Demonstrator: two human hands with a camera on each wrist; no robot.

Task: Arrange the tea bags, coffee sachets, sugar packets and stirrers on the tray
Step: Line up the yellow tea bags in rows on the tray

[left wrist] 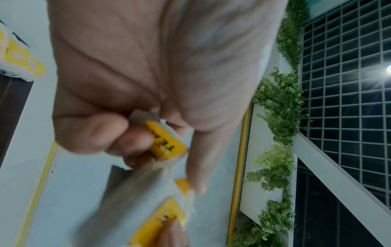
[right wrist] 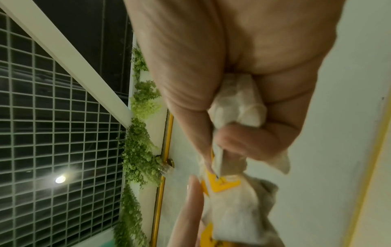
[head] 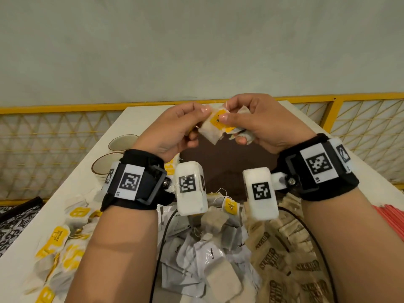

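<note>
Above the dark brown tray (head: 229, 158), both hands are raised and meet over a small clutch of tea bags (head: 215, 127). The left hand (head: 172, 132) pinches a white bag by its edge between thumb and fingers (head: 204, 110), with a yellow tag tucked under its curled fingers in the left wrist view. The right hand (head: 260, 123) has its thumb pressed on a yellow tag (head: 219, 122) and its other fingers curled round several more crumpled bags. On the white table (head: 122, 127) nearer the person lie heaps: yellow-tagged tea bags (head: 59, 237) to the left, white coffee sachets (head: 209, 254) in the middle, brown sugar packets (head: 284, 254) to the right, and red stirrers (head: 391, 217) at the far right edge. Two cups (head: 123, 142) stand to the left of the tray. The forearms and wrist cameras hide much of the tray's near side. A yellow mesh railing (head: 360, 123) runs behind the table.
</note>
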